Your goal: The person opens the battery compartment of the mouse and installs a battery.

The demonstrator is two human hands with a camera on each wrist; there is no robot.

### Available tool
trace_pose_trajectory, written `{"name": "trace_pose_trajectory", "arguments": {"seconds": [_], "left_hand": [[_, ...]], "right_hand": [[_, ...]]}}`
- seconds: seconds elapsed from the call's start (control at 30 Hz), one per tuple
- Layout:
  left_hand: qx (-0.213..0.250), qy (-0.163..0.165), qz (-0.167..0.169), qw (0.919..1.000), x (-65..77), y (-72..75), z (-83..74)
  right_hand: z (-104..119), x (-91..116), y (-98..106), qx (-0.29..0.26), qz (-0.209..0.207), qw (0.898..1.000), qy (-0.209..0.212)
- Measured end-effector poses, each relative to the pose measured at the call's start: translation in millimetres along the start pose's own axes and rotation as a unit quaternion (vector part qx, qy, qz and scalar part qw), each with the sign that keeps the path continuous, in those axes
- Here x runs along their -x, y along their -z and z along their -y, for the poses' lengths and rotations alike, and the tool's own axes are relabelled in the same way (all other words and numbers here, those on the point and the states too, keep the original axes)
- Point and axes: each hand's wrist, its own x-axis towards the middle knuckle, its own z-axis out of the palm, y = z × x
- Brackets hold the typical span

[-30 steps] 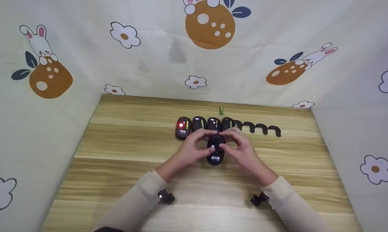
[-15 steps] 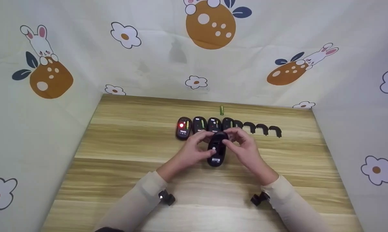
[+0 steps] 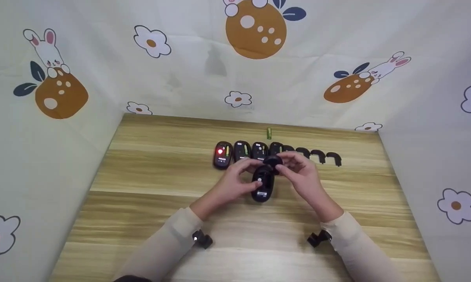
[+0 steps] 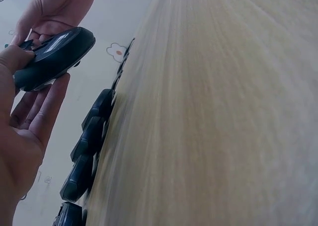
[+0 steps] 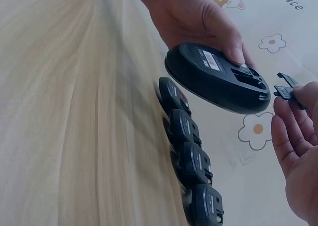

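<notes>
My left hand (image 3: 233,183) grips a black computer mouse (image 3: 262,195) above the table, underside facing up, thumb on its bottom face. In the right wrist view an uncovered battery slot (image 5: 247,79) shows at one end of that mouse. With thumb and fingers, my right hand (image 3: 305,178) pinches a black battery cover (image 5: 284,91), which is apart from the mouse, just off its slotted end. A loose green battery (image 3: 269,133) lies near the table's back edge. Behind my hands, upturned mice stand in a row, the leftmost mouse (image 3: 222,156) glowing red.
Several curved black battery covers (image 3: 318,156) lie in a line right of the mice, the nearest ones partly hidden by my right hand. Batteries show in the mice of the row. A patterned cloth (image 3: 196,78) rises behind the wooden table (image 3: 161,168).
The battery cover has come off the mouse in my right hand, moving up and to the right. My left hand keeps holding the mouse in nearly the same place.
</notes>
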Motion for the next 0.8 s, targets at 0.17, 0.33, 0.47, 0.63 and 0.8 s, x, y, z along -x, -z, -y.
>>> {"name": "trace_pose_trajectory", "arguments": {"seconds": [0.17, 0.33, 0.47, 0.63, 0.8], "left_hand": [[0.001, -0.007, -0.004, 1.0000, -0.2, 0.4, 0.0], [0.008, -0.015, -0.005, 0.9998, -0.5, 1.4, -2.1], [0.014, -0.019, -0.008, 0.9997, -1.6, 2.1, -1.7], [0.020, -0.018, -0.009, 0.9996, -1.8, 2.0, 0.2], [0.022, -0.023, -0.007, 0.9995, -1.4, 2.2, 1.5]], "right_hand": [[-1, 0, 7, 0.009, 0.002, 1.000, 0.007], [-2, -1, 18, 0.028, 0.000, 1.000, 0.009], [-2, -3, 30, 0.048, -0.011, 0.999, -0.002], [-2, -4, 44, 0.060, -0.032, 0.998, -0.018], [-3, -4, 59, 0.070, -0.047, 0.996, -0.023]]}}
